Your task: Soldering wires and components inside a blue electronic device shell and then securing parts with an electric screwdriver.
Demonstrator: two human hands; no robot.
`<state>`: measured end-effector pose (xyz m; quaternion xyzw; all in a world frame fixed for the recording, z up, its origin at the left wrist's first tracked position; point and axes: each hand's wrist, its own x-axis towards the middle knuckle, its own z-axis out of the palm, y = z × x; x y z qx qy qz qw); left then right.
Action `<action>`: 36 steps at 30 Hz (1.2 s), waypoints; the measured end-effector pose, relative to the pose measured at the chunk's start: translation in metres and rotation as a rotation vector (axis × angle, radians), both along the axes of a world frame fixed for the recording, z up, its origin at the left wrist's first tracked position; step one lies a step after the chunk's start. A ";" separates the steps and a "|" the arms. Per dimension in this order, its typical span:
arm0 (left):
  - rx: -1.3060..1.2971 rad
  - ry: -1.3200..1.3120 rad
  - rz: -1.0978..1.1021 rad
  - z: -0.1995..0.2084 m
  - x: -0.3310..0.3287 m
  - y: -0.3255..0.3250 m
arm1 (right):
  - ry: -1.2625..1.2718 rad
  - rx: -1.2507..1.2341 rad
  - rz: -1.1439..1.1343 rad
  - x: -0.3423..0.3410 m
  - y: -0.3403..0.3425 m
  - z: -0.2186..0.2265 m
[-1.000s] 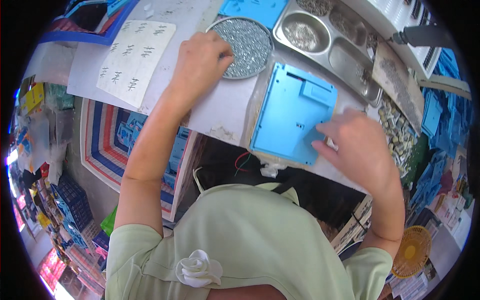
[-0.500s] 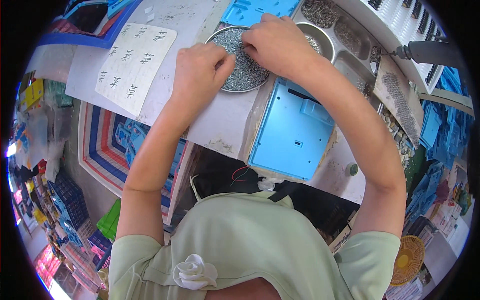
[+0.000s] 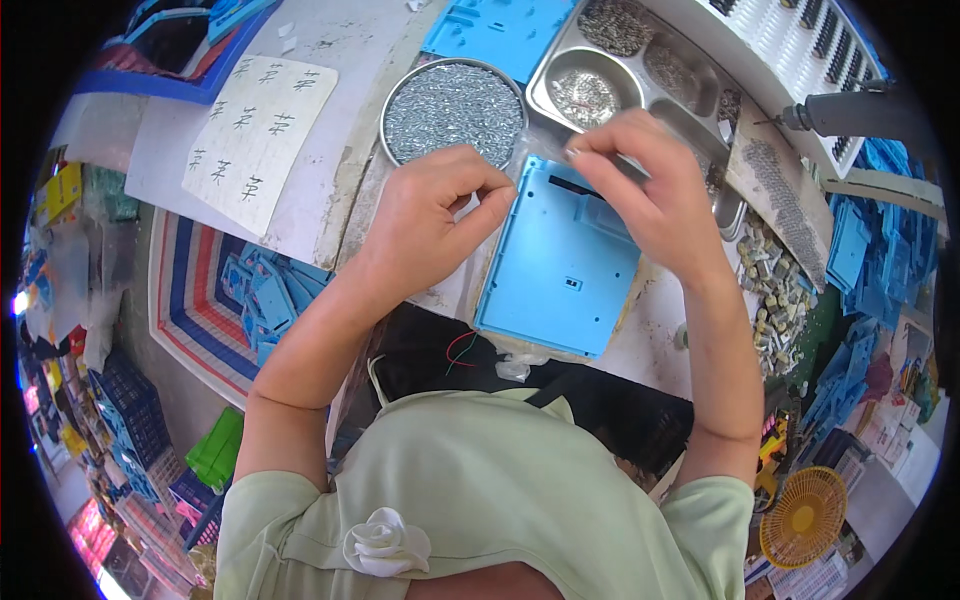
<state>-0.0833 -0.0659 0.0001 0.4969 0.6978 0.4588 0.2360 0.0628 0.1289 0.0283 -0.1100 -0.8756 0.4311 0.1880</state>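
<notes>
A light-blue plastic panel [image 3: 555, 265] lies flat on the bench in front of me, with a black strip and a small recess near its far edge. My left hand [image 3: 435, 215] is closed in a pinch at the panel's far left corner. Over the far right part of the panel hovers my right hand [image 3: 650, 190], its thumb and fingers also drawn together. Anything in either pinch is too small to make out. Beyond my left hand stands a round metal dish [image 3: 384, 140] filled with small silver metal pieces, perhaps screws.
At the back right, a steel compartment tray [image 3: 640, 75] holds small metal parts. An electric screwdriver [image 3: 845, 112] points in from the right, near a white rack [image 3: 790, 40]. A marked paper sheet [image 3: 260, 140] lies left. Metal parts [image 3: 775, 300] are heaped at right; a striped bag [image 3: 185, 300] holds blue pieces.
Both hands have left the round dish and come back toward me over the blue panel. My right hand has moved to the right, apart from the left.
</notes>
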 end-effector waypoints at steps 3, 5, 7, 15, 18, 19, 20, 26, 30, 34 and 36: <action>0.089 0.093 -0.060 -0.005 0.003 0.010 | 0.009 0.021 -0.075 0.039 -0.009 0.005; 0.117 0.174 -0.093 -0.009 0.002 0.016 | 0.012 0.045 -0.116 0.060 -0.015 0.004; 0.104 0.238 -0.118 -0.011 0.000 0.019 | 0.036 0.040 -0.151 0.076 -0.022 -0.001; -0.013 0.478 -0.121 -0.008 0.004 0.024 | 0.054 0.109 -0.163 0.083 -0.029 -0.003; -0.023 0.457 -0.163 -0.001 0.002 0.023 | 0.067 0.184 -0.150 0.080 -0.030 0.002; 0.012 0.439 -0.169 0.003 0.004 0.022 | 0.073 0.211 -0.148 0.079 -0.031 0.002; 0.047 0.422 -0.175 0.010 0.006 0.020 | 0.077 0.218 -0.140 0.078 -0.032 0.002; 0.132 0.026 -0.274 0.031 0.042 0.025 | 0.093 0.217 -0.129 0.080 -0.043 0.004; 0.364 0.107 -0.347 0.015 0.050 0.032 | 0.072 0.107 -0.163 0.093 -0.049 0.004; 0.413 0.251 -0.359 0.020 0.059 0.032 | 0.094 0.054 -0.185 0.102 -0.051 -0.001; 0.419 0.292 -0.374 0.020 0.061 0.033 | 0.088 0.014 -0.185 0.106 -0.051 -0.003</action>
